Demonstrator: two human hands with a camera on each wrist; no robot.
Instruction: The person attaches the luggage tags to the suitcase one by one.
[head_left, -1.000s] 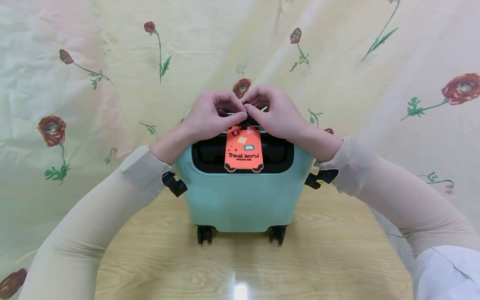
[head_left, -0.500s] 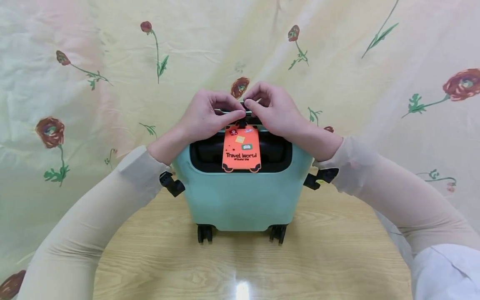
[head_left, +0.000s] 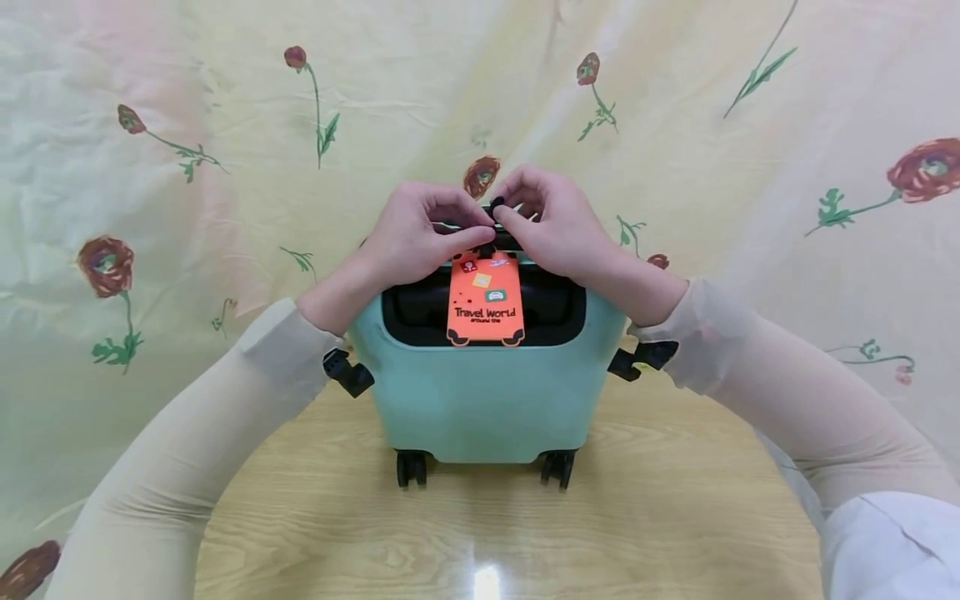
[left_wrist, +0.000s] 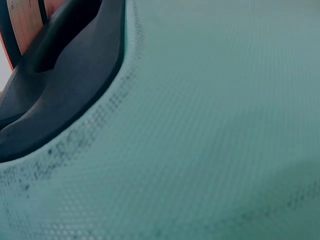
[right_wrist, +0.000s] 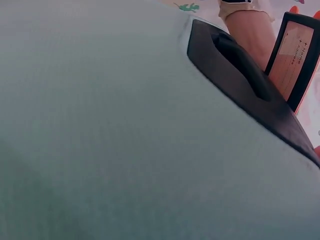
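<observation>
A mint-green suitcase (head_left: 487,400) stands upright in the head view, with an orange luggage tag (head_left: 484,304) hanging over the black recess at its top. My left hand (head_left: 420,233) pinches at the tag's black strap between thumb and fingertips, just above the tag. Close beside it, my right hand (head_left: 551,221) pinches the strap's dark end (head_left: 497,203), which pokes up past the thumb. Both wrist views look along the suitcase shell (left_wrist: 215,125) and show no working fingertips. In the right wrist view, the tag's back (right_wrist: 294,60) carries a name-and-address card in a black frame.
The suitcase's black wheels (head_left: 411,468) rest on a wood-grain table (head_left: 480,533). Behind it hangs a pale cloth (head_left: 405,83) printed with red flowers. Black wrist mounts (head_left: 348,372) sit near both sides of the suitcase.
My right fingertips have drawn slightly up and away from the left ones. More of the strap's dark end now shows above the right thumb. The suitcase and tag stay nearly still.
</observation>
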